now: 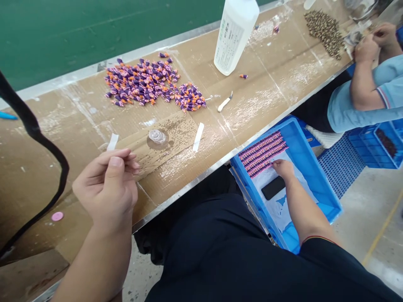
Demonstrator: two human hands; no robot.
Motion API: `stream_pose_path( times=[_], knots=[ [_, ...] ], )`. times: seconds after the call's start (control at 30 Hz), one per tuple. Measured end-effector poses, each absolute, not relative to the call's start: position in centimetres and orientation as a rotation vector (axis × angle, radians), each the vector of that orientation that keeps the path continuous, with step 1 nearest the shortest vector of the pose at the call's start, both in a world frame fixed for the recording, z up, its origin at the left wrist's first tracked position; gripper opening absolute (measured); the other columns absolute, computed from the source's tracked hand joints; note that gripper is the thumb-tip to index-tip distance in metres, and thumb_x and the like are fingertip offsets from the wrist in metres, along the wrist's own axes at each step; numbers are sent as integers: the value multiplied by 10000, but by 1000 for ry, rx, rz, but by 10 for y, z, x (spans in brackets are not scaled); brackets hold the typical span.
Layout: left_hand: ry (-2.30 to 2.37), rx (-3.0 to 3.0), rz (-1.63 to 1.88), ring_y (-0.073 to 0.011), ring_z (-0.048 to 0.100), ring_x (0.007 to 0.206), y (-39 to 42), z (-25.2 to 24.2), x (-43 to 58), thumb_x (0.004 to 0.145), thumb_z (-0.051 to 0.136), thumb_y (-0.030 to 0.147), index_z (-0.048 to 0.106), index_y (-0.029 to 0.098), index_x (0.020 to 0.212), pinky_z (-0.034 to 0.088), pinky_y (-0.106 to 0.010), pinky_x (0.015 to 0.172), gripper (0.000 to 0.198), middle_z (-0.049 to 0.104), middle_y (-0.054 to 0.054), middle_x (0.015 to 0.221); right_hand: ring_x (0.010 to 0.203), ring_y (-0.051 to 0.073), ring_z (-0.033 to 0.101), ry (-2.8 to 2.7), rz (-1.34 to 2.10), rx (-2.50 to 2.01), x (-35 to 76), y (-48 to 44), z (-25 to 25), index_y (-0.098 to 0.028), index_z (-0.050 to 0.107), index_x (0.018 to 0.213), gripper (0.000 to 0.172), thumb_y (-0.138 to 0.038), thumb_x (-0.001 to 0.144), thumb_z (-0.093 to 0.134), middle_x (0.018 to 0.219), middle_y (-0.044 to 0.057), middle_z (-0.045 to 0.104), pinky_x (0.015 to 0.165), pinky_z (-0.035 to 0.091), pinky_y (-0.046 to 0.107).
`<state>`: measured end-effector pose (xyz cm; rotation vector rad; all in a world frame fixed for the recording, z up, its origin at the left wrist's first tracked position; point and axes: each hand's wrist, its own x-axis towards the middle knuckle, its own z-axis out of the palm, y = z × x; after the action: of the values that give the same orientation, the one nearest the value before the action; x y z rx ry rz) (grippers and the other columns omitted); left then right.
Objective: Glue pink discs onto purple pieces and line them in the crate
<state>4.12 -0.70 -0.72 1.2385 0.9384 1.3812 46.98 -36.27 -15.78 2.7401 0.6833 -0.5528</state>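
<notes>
My left hand (107, 186) hovers over the cardboard-covered bench, fingers curled and pinched together at their tips; what they pinch is too small to name. My right hand (284, 168) reaches down into a blue plastic crate (327, 197) beside my lap, its fingers closed at the edge of neat rows of purple-and-orange pieces (262, 153) laid on white paper. A black phone-like slab (273, 187) lies in the crate just below that hand. A loose heap of purple-and-orange pieces (147, 82) lies farther back on the bench.
A white plastic bottle (235, 33) stands at the back. A small clear dish (157, 136), white strips (198, 136), a small knife (224, 102), a pink disc (57, 216) and a black strap (34, 130) are nearby. Another person's hands (367, 48) work by brass parts (325, 27).
</notes>
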Motion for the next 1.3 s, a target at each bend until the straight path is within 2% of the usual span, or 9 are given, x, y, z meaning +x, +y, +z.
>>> stream_pose_path(
  times=[0.3, 0.57, 0.8, 0.93, 1.03, 1.17, 1.27, 1.3],
  knots=[
    [925, 1251, 1378, -125, 609, 524, -7, -8, 41, 730, 909, 323, 857, 185, 811, 479, -249, 501, 169, 746, -67, 688, 1035, 314, 812, 657, -547, 2748, 470, -360, -159, -233, 870, 1030, 294, -261, 933, 593, 1012, 121, 858, 904, 630, 362],
    [947, 1260, 1371, -130, 601, 520, -7, -8, 41, 717, 913, 359, 850, 187, 796, 471, -259, 483, 199, 738, -59, 678, 1007, 315, 816, 688, -549, 2754, 470, -360, -158, -247, 860, 976, 232, -239, 909, 638, 1014, 111, 859, 884, 636, 359],
    [922, 1256, 1371, -124, 610, 524, -8, -6, 42, 724, 926, 360, 862, 208, 798, 479, -251, 503, 181, 745, -53, 676, 1028, 302, 811, 667, -545, 2779, 464, -357, -154, -250, 849, 972, 239, -217, 904, 623, 1039, 90, 860, 925, 632, 362],
    [919, 1257, 1367, -128, 607, 531, -8, -8, 40, 726, 946, 386, 858, 193, 802, 487, -257, 506, 224, 735, -60, 669, 974, 319, 811, 636, -490, 2828, 460, -351, -144, -232, 836, 940, 210, -225, 885, 633, 931, 118, 845, 892, 633, 378],
    [933, 1276, 1331, -140, 614, 566, -9, -13, 34, 781, 925, 404, 856, 192, 842, 487, -263, 508, 231, 734, -69, 706, 986, 347, 800, 642, -383, 2899, 457, -342, -125, -212, 822, 1029, 254, -263, 926, 596, 936, 149, 828, 900, 629, 415],
    [943, 1518, 1284, -149, 653, 622, -9, -15, 32, 913, 797, 414, 853, 231, 908, 538, -279, 559, 191, 760, -64, 791, 1061, 351, 765, 862, 7, 3179, 439, -304, -87, -155, 760, 1202, 378, -338, 1025, 481, 1140, 203, 789, 974, 611, 455],
    [903, 1898, 1385, -175, 707, 669, -15, -3, 28, 923, 725, 285, 846, 262, 943, 610, -321, 652, 125, 775, -44, 773, 941, 306, 739, 1203, 495, 3409, 405, -244, -55, -156, 742, 1194, 405, -428, 1072, 468, 1106, 190, 763, 915, 617, 448],
    [871, 2014, 1438, -184, 715, 663, -20, 3, 24, 896, 721, 237, 848, 276, 959, 614, -328, 645, 148, 775, -38, 752, 899, 283, 727, 1403, 520, 3396, 391, -218, -45, -170, 746, 1171, 393, -442, 1079, 477, 1071, 171, 759, 877, 621, 427]
  ],
)
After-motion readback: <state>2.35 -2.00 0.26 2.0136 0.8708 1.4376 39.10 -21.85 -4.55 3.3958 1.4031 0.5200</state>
